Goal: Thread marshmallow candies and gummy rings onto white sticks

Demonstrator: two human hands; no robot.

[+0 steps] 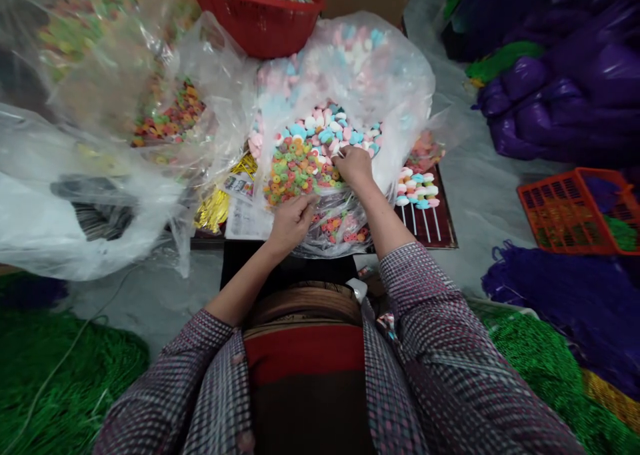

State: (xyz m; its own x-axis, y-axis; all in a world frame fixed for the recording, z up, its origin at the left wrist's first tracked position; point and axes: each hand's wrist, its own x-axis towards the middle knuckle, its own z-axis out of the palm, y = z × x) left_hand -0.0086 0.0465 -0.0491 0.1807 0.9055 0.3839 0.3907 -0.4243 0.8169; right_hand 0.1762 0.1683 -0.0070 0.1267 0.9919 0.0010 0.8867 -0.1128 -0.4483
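My right hand is closed over the candy in the open clear bag, its fingers pinching a short white stick. Whether any candy is on that stick I cannot make out. Beneath its fingers lie pink, white and blue marshmallows and a heap of ring-shaped gummies in yellow, green and orange. My left hand is at the near edge of the gummies, fingers curled together; what they hold, if anything, is hidden. Several finished candy skewers on white sticks lie to the right.
Another clear bag of gummies stands at left. Yellow twist ties lie beside a white plastic tray. Behind is a red basin; at right, an orange crate and purple bundles sit on the floor.
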